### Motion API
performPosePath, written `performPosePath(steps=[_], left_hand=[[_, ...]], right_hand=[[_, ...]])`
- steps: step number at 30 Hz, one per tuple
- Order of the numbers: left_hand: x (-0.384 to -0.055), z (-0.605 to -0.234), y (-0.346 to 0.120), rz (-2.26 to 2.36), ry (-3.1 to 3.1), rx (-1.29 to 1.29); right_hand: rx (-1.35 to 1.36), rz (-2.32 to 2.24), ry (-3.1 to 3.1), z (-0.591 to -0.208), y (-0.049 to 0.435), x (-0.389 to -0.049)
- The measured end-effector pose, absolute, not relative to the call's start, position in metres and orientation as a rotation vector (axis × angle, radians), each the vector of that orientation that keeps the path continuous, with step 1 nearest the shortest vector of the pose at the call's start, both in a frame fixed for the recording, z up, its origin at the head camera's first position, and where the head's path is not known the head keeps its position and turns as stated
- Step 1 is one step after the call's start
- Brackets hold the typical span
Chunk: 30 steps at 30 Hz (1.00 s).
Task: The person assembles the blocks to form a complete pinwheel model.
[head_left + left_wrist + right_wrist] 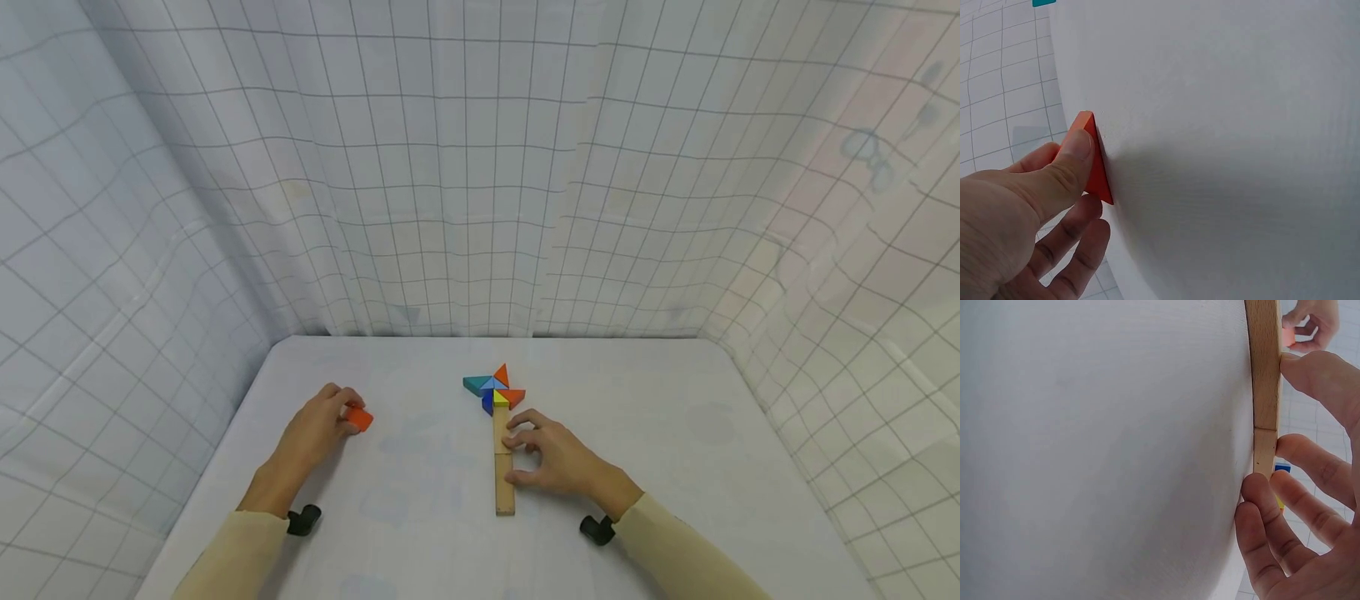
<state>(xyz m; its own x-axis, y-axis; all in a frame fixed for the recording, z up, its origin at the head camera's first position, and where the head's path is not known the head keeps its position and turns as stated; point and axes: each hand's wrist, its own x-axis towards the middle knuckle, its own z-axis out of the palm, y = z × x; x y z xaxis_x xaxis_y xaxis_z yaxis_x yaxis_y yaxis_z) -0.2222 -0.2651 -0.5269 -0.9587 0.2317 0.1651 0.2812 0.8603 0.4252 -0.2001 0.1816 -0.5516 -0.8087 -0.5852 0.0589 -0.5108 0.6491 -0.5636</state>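
Observation:
On the left side of the table, my left hand (311, 429) pinches an orange-red triangular block (1099, 178) between thumb and fingers, its lower face close to the tabletop. My right hand (557, 458) rests its fingertips and thumb along two plain wooden bar blocks, an upper one (501, 429) and a lower one (505, 487), laid end to end. Above them lies a pinwheel of coloured wedges: a teal block (476, 384), light blue pieces (492, 384), a dark blue block (487, 402), a yellow piece (500, 400), an upper orange block (502, 376) and a right-hand orange block (514, 397).
A white cloth covers the table (420, 517). Behind and at both sides hangs a white curtain (480, 183) with a grid pattern. Each wrist carries a small black camera, one on the left (304, 520) and one on the right (597, 530).

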Motion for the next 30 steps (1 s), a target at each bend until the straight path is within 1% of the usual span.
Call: performPosePath(steps=[4, 9, 13, 30], left_hand=[[-0.224, -0.529, -0.266, -0.709, -2.931, -0.373], [-0.226, -0.534, -0.262, -0.869, -2.921, -0.301], [-0.226, -0.535, -0.251, -0.987, -2.898, -0.269], [-0.218, -0.532, -0.195, -1.157, -2.93, -0.22]], right_hand=[[-0.908, -0.869, 2.731, -0.551, 0.181, -0.2], [-0.908, -0.863, 2.735, -0.55, 0.181, -0.2], [-0.911, -0.865, 2.744, -0.549, 0.182, -0.2], [-0.946, -0.881, 2.747, -0.551, 0.182, -0.2]])
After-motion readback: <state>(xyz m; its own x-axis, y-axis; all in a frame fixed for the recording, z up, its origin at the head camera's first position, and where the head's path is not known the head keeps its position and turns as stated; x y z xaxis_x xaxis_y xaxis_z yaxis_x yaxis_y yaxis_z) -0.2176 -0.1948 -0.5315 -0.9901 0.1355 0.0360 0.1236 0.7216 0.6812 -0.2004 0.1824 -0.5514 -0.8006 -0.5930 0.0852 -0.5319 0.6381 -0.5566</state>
